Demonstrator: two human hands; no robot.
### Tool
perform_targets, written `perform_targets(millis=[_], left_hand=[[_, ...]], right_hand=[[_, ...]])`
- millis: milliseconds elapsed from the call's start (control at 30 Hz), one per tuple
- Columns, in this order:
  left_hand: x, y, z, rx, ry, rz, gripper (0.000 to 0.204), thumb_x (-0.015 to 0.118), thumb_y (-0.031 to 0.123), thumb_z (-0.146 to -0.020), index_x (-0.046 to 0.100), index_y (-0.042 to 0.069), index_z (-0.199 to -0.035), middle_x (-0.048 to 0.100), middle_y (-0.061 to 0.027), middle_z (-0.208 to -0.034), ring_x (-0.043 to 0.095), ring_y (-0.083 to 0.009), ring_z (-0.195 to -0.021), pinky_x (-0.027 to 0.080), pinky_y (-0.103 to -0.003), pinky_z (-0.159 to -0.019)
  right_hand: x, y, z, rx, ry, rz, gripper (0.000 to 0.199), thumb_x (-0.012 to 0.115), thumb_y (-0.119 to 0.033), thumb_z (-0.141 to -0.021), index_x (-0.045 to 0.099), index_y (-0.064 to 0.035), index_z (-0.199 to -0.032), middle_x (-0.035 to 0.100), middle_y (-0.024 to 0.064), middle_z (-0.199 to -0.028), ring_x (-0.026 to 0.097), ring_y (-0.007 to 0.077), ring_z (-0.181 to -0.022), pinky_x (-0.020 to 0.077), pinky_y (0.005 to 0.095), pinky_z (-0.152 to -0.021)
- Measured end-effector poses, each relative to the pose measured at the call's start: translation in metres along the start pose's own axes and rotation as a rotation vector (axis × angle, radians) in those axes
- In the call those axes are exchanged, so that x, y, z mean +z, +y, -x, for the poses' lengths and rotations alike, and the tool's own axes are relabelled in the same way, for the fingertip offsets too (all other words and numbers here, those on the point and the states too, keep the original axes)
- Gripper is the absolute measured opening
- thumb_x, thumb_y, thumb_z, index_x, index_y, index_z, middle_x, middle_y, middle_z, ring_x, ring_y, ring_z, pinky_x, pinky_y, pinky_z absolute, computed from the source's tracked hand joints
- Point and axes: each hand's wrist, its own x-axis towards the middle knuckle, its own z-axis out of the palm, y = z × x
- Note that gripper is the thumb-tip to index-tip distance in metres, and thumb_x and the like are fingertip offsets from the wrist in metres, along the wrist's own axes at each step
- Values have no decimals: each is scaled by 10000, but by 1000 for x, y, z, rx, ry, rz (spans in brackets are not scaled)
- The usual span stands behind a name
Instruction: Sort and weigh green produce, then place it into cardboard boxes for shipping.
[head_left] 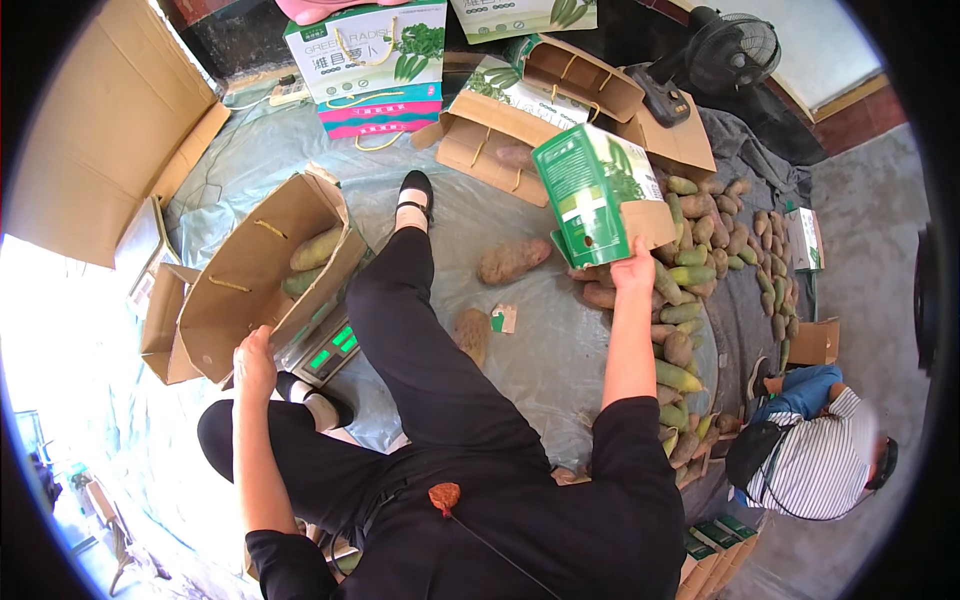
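On my left, an open brown cardboard box (222,262) with yellow cord handles sits tilted on a digital scale (330,352) with lit green displays. Two or so green radishes (316,250) lie inside it. My left hand (256,364) is closed on the box's near edge. Out to the right, my right hand (633,268) grips the lower flap of a green-and-white printed carton (585,190), its thumb and fingers closed on the cardboard. The carton is held up beside the radish pile. Its inside is hidden from here.
A long pile of radishes (690,275) runs down the right. Loose radishes (512,262) lie on the plastic sheet (440,290) by my legs. Printed boxes (365,70) and a black fan (735,55) stand at the back. A person in a striped shirt (810,455) sits at right.
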Motion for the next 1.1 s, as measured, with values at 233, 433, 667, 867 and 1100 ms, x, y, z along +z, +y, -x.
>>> perform_targets(millis=[233, 433, 667, 867, 1100], left_hand=[[3, -5, 0, 54, 48, 12, 93, 539, -24, -743, 517, 6, -828, 584, -210, -830, 562, -412, -822, 434, -482, -700], [2, -7, -2, 51, 2, -33, 78, 522, -29, -743, 509, 5, -812, 587, -211, -824, 570, -398, -841, 438, -479, -721], [5, -8, -1, 46, -7, -58, 115, 486, -35, -734, 533, 18, -825, 588, -182, -815, 566, -373, -831, 427, -462, -712], [0, -3, -4, 56, -19, -34, 105, 483, -46, -723, 527, 5, -803, 580, -191, -812, 555, -382, -830, 424, -459, -707], [-3, -2, -6, 54, -25, -14, 66, 468, -38, -741, 514, -11, -778, 563, -202, -778, 548, -388, -802, 422, -466, -694]], right_hand=[[41, -27, 36, 44, -199, -126, 308, 506, -181, -925, 488, -76, -1214, 586, 64, -1157, 557, 215, -1062, 450, 376, -920], [110, 14, 39, -206, -275, 0, 330, 556, -167, -901, 497, -98, -1219, 578, 32, -1181, 541, 195, -1091, 406, 380, -967], [153, 69, 57, -221, -127, 25, 342, 509, -81, -915, 458, -71, -1254, 549, 73, -1177, 557, 202, -1030, 484, 359, -848], [130, 120, 78, -242, 1, 75, 300, 518, -93, -916, 477, -50, -1211, 558, 71, -1146, 579, 186, -971, 497, 332, -799], [84, 151, 76, -65, 74, 222, 271, 546, -118, -910, 508, -33, -1165, 593, 58, -1070, 598, 168, -933, 513, 329, -712]])
